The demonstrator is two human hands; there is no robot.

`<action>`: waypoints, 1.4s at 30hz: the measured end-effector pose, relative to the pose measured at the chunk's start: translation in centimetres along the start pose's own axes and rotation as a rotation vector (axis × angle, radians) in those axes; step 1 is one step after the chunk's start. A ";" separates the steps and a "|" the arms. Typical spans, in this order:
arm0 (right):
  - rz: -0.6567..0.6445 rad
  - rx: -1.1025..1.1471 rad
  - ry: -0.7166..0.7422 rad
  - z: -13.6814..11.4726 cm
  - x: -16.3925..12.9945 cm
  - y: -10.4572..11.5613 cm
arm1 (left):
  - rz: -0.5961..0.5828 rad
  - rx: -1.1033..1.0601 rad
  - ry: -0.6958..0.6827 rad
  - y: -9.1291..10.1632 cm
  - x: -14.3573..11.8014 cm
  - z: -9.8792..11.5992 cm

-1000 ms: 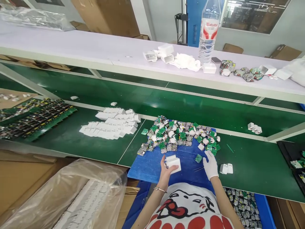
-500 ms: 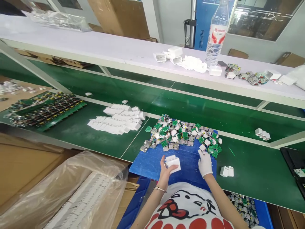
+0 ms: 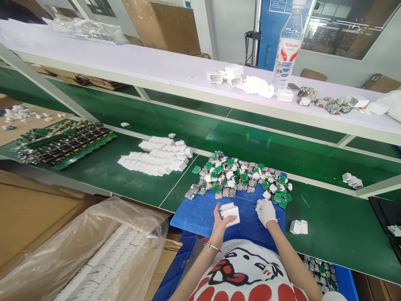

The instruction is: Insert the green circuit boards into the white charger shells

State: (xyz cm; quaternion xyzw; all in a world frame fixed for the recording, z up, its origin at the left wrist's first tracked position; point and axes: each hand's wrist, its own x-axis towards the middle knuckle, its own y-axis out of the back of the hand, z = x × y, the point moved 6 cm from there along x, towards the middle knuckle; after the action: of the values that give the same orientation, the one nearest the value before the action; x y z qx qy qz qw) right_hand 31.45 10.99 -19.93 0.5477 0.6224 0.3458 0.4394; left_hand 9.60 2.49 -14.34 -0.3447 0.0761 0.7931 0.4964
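My bare left hand (image 3: 221, 221) grips white plastic housings (image 3: 231, 215), at least two pressed side by side, above the blue board (image 3: 191, 215). To its right, my right hand (image 3: 266, 211) wears a white glove; its fingers are curled in over the board, and what they hold, if anything, is hidden. Just beyond that hand lies a white-topped piece (image 3: 266, 195), apart from the glove. A heap of small circuit boards (image 3: 232, 173), green, grey and white, covers the far part of the blue board.
Rows of white housings (image 3: 156, 156) lie left of the heap, and stacked circuit panels (image 3: 67, 142) farther left. Two white housings (image 3: 298, 227) stand at right. A raised shelf (image 3: 175, 81) with a water bottle (image 3: 286, 50) runs behind. A plastic-lined carton (image 3: 103, 255) is at lower left.
My right hand has drawn back and left from the white-topped piece, and its fingers have curled in. My left hand still holds the housings. The view has shifted slightly.
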 end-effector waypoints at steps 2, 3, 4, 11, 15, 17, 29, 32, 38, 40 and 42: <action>-0.007 0.017 0.087 -0.7 -0.3 -0.3 | 0.001 -0.020 -0.004 0.1 0.0 0.2; 0.009 0.019 0.091 -0.9 -0.7 -0.4 | 0.003 -0.034 -0.009 0.2 -0.1 0.3; 0.037 0.017 0.065 -0.8 -1.1 -0.4 | 0.005 -0.049 -0.014 0.3 -0.1 0.3; 0.113 0.036 -0.107 -0.4 -1.4 -1.8 | -0.076 -0.216 -0.057 0.1 -0.9 0.8; 0.108 0.115 -0.013 -1.1 -1.4 -2.5 | -0.143 -0.291 -0.044 -0.3 -1.1 0.5; 0.133 0.136 -0.048 -0.8 -1.6 -2.4 | -0.154 -0.313 -0.029 -0.2 -1.0 0.2; 0.224 0.660 -0.134 -1.6 -1.8 0.9 | -0.720 -0.637 0.094 -1.6 -2.7 1.6; 0.252 0.835 -0.097 -3.0 -2.9 3.4 | -0.778 -0.658 0.127 -2.0 -3.2 1.8; 0.321 0.816 0.339 -6.5 -7.7 10.9 | -0.960 -0.709 0.200 -2.7 -4.7 3.0; 0.310 0.663 0.514 -7.7 -9.3 12.4 | -0.984 -0.701 0.201 -2.9 -5.1 3.4; 0.289 0.592 0.564 -8.2 -10.2 13.2 | -0.994 -0.686 0.204 -3.0 -5.4 3.6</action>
State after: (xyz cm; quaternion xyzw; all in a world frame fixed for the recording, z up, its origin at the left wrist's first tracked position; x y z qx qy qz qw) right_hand 29.01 3.46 -3.15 0.6157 0.7073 0.3466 0.0229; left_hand 11.88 1.69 -7.65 -0.5533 -0.3065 0.4089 0.6578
